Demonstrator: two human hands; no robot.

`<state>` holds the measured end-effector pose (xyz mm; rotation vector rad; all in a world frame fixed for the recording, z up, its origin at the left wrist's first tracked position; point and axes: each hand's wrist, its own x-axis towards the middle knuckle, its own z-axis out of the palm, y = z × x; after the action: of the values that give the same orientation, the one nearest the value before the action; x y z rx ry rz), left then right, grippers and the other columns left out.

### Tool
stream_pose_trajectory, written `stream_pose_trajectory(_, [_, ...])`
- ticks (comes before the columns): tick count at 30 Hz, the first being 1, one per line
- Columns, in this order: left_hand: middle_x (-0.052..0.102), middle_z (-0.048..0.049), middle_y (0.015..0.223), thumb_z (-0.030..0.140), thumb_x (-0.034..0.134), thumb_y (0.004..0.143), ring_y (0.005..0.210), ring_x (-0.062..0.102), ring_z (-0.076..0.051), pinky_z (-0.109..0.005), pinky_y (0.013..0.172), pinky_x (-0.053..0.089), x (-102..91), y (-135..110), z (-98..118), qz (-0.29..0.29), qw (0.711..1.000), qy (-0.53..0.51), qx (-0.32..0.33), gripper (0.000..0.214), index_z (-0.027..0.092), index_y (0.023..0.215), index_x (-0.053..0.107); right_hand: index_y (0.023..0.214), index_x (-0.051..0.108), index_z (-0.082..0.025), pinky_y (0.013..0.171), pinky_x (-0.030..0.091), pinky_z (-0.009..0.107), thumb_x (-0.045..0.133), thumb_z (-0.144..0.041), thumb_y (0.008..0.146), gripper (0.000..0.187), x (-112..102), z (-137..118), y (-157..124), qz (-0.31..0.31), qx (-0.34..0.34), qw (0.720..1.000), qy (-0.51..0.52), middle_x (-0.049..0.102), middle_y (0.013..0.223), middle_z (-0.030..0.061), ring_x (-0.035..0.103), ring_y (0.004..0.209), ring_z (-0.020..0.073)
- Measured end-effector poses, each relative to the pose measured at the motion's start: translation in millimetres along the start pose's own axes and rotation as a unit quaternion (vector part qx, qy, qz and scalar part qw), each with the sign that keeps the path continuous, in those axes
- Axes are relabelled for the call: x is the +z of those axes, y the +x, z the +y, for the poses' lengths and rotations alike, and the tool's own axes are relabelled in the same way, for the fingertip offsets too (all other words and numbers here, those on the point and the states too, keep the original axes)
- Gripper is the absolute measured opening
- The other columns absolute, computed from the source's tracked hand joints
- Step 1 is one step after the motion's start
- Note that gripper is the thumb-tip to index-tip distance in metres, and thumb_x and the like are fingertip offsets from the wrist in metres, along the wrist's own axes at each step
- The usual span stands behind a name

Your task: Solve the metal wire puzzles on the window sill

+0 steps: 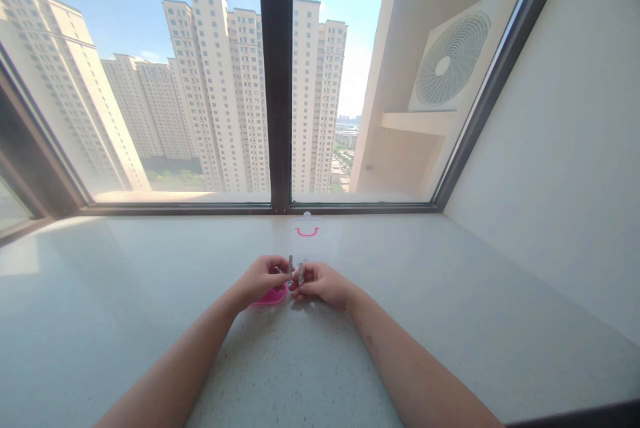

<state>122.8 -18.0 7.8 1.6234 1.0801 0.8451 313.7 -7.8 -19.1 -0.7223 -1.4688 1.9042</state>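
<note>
My left hand (265,278) is closed, thumb and fingers pinching a slim silver metal piece (291,263) that stands nearly upright. Close beside it, my right hand (323,283) grips another small silver metal piece (301,272) between thumb and fingers. The two pieces are held side by side with a narrow gap at their tops; their exact kind is too small to make out. Under my left hand lies a pink dish or box part (273,297), mostly covered by the hand.
Beyond my hands, a clear plastic lid or case with a pink handle (307,232) rests on the pale speckled sill (300,361). A dark window frame (280,208) closes off the back, and a white wall (560,148) rises at the right.
</note>
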Motion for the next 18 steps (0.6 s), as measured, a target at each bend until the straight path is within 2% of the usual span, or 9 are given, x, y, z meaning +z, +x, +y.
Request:
stream_pose_trajectory(8, [0.060, -0.0010, 0.057, 0.036, 0.066, 0.068, 0.053, 0.055, -0.013, -0.022, 0.051, 0.040, 2.2, -2.2, 5.5, -0.002, 1.000, 0.012, -0.006, 0.026, 0.013, 0.079, 0.066, 0.089, 0.057, -0.011, 0.070, 0.049, 0.030, 0.078, -0.024, 0.057, 0.040, -2.2, 2.1, 0.1, -0.008, 0.003, 1.000, -0.016, 0.064, 0.088, 0.0080, 0.064, 0.077, 0.0166])
stream_pose_trajectory(13, [0.060, -0.0015, 0.057, 0.039, 0.066, 0.068, 0.052, 0.054, -0.012, -0.022, 0.050, 0.040, 1.2, -0.8, 2.2, -0.002, 1.000, 0.016, -0.001, 0.029, 0.012, 0.080, 0.065, 0.096, 0.055, -0.012, 0.066, 0.049, 0.027, 0.077, -0.023, 0.058, 0.045, -0.7, -0.4, -1.1, -0.024, 0.003, 0.999, -0.022, 0.065, 0.089, 0.0083, 0.064, 0.072, 0.0156])
stream_pose_trajectory(18, [0.062, -0.0021, 0.059, 0.041, 0.067, 0.068, 0.053, 0.055, -0.013, -0.023, 0.052, 0.041, -0.8, 0.5, -2.4, 0.002, 1.000, 0.028, 0.006, 0.032, 0.012, 0.082, 0.066, 0.094, 0.054, -0.011, 0.063, 0.050, 0.027, 0.075, -0.024, 0.058, 0.044, -0.4, 0.6, 0.5, -0.020, 0.000, 1.000, -0.023, 0.065, 0.087, 0.0086, 0.064, 0.070, 0.0153])
